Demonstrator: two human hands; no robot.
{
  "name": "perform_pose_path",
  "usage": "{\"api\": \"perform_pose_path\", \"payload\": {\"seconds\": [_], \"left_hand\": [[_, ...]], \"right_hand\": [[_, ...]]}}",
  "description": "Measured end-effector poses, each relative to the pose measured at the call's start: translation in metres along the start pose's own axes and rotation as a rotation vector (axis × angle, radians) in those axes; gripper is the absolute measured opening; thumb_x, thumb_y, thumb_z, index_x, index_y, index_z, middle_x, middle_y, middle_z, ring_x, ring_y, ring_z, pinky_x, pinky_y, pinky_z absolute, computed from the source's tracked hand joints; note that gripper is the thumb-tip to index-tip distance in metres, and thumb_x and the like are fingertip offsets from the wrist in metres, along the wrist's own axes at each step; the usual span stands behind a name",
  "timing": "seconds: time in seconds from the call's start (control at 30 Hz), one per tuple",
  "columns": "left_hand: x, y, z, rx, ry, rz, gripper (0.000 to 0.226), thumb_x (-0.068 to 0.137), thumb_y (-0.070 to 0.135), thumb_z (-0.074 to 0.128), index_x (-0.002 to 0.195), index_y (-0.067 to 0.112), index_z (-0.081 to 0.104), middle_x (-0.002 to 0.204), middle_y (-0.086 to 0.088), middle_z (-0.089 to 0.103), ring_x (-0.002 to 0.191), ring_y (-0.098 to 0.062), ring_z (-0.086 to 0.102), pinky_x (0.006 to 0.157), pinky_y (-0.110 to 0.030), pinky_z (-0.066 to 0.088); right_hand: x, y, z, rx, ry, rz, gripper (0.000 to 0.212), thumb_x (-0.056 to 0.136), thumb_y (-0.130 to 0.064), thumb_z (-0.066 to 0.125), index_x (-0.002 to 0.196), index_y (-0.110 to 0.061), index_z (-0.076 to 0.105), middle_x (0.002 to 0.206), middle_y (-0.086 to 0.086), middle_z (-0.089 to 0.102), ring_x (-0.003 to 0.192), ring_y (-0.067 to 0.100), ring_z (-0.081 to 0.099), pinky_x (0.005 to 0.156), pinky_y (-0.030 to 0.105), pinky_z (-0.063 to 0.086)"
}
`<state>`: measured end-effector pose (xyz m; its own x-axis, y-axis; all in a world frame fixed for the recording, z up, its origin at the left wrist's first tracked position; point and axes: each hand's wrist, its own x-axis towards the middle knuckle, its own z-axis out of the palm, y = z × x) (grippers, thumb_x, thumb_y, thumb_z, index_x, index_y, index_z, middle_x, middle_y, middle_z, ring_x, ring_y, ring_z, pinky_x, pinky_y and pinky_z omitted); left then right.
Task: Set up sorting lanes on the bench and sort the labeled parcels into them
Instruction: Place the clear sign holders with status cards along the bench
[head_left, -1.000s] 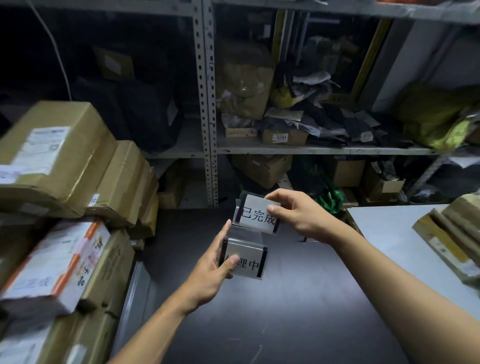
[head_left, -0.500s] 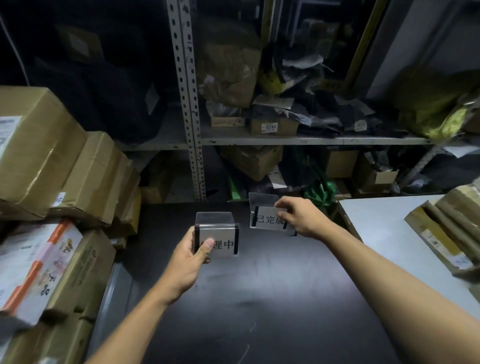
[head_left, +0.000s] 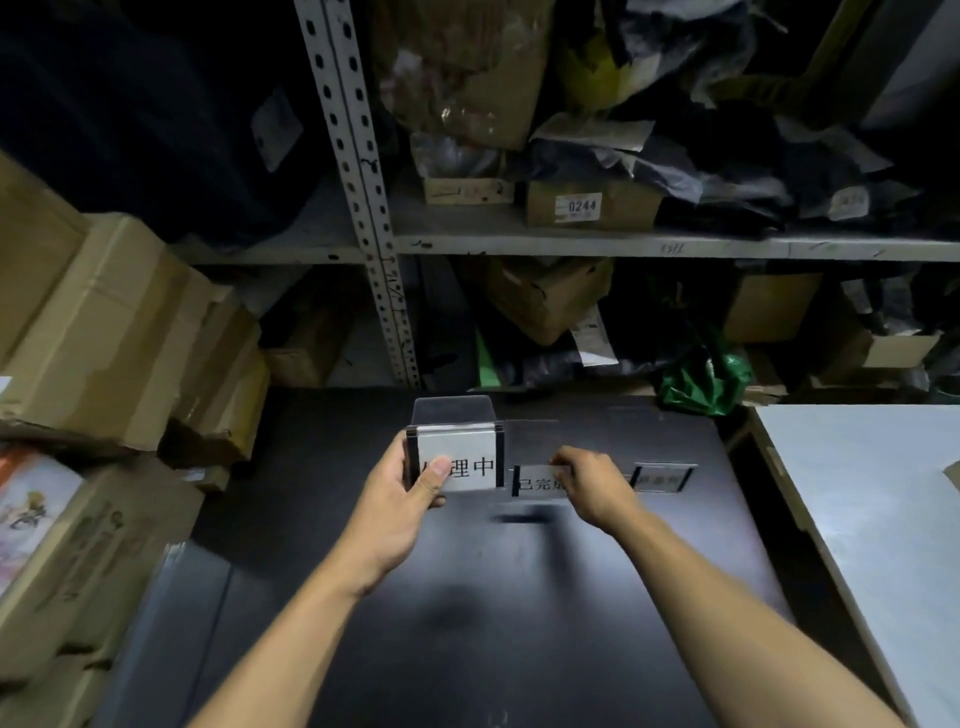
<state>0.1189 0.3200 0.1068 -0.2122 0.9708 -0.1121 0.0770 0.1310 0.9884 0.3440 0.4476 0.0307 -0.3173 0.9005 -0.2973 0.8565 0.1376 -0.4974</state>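
My left hand (head_left: 410, 483) grips a clear acrylic sign stand (head_left: 460, 457) with a white card printed in Chinese, thumb over its front, held above the dark bench (head_left: 467, 623). My right hand (head_left: 592, 486) pinches a second sign stand (head_left: 535, 483) by its top edge, low on the bench at the far middle. A third small sign stand (head_left: 662, 477) stands on the bench just right of my right hand. Labeled cardboard parcels (head_left: 104, 338) are stacked at the left.
A metal shelving rack (head_left: 571, 244) packed with boxes and bags stands behind the bench. A white table (head_left: 872, 519) adjoins the bench on the right. A green bag (head_left: 701, 379) lies at the bench's far right corner.
My right hand lowered its sign to the bench beside the third sign. My left hand carried its sign forward and a little right. The view tilted down and moved closer.
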Motion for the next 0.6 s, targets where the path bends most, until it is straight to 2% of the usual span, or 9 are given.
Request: {"api": "perform_pose_path", "payload": {"seconds": [0.07, 0.2, 0.37, 0.6], "left_hand": [[0.008, -0.005, 0.005, -0.010, 0.009, 0.006, 0.033, 0.087, 0.035, 0.058, 0.119, 0.031, 0.054, 0.112, 0.014, 0.069, 0.102, -0.007, 0.065, 0.074, -0.022, 0.054], [0.018, -0.013, 0.011, -0.014, 0.009, 0.011, 0.035, 0.085, 0.035, 0.057, 0.119, 0.027, 0.054, 0.112, 0.014, 0.069, 0.101, -0.006, 0.065, 0.072, -0.021, 0.054], [0.024, -0.020, 0.014, -0.033, 0.017, 0.002, 0.034, 0.085, 0.033, 0.057, 0.118, 0.027, 0.055, 0.113, 0.010, 0.069, 0.102, -0.008, 0.065, 0.072, -0.022, 0.054], [0.023, -0.021, 0.011, -0.045, 0.031, 0.007, 0.033, 0.085, 0.032, 0.057, 0.117, 0.026, 0.055, 0.112, 0.007, 0.070, 0.102, -0.011, 0.065, 0.073, -0.023, 0.054]], "right_hand": [[0.012, 0.005, 0.010, 0.019, -0.005, -0.002, 0.022, 0.097, -0.010, 0.050, 0.112, -0.011, 0.066, 0.109, 0.014, 0.071, 0.103, 0.033, 0.063, 0.082, 0.036, 0.049], [0.030, 0.014, 0.025, 0.022, -0.027, -0.022, 0.020, 0.095, -0.007, 0.050, 0.106, -0.007, 0.066, 0.104, 0.016, 0.070, 0.099, 0.036, 0.061, 0.069, 0.029, 0.035], [0.045, 0.018, 0.035, -0.003, -0.065, -0.017, 0.022, 0.098, -0.008, 0.048, 0.112, -0.008, 0.064, 0.110, 0.017, 0.069, 0.101, 0.037, 0.061, 0.081, 0.036, 0.047], [0.055, 0.020, 0.038, -0.001, -0.074, -0.014, 0.023, 0.099, -0.010, 0.049, 0.116, -0.011, 0.064, 0.113, 0.016, 0.069, 0.104, 0.035, 0.062, 0.086, 0.037, 0.048]]}}
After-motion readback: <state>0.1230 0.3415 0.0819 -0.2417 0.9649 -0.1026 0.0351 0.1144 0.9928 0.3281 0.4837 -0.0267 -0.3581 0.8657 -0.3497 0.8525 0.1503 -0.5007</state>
